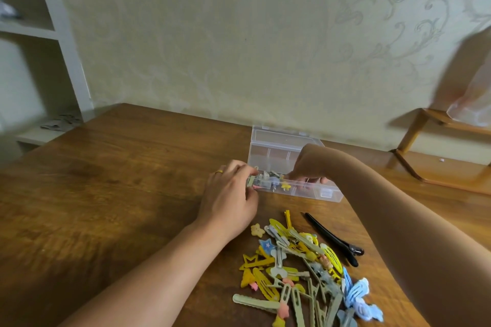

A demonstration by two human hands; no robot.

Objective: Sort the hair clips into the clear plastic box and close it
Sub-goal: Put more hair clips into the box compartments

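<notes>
A clear plastic box [287, 167] is sitting open on the wooden bench [119, 180], toward the far side near the wall, with its lid [281, 138] standing up behind it. A few small clips [273, 180] are already lying in its left compartments, among them a yellow star-shaped one [286, 186].

The left hand [231, 199], wearing a ring [218, 172], is resting at the box's left end, its grip pinching a small pale clip [251, 181] right at the box's corner. The right hand [309, 167] is reaching over the box from the right, fingers curled downward into a middle compartment; whether its grip is pinching anything I cannot tell, as the fingertips are hidden by the hand and the box wall.

Nearer, a heap of hair clips [300, 271] is lying on the bench: yellow, beige and grey ones, a blue star [266, 244] and a pale blue claw clip [358, 297] at the right edge. A long black clip [333, 237] is lying just beside the heap, on its far right.

At the far left, white shelves [39, 29] are standing against the wall.
</notes>
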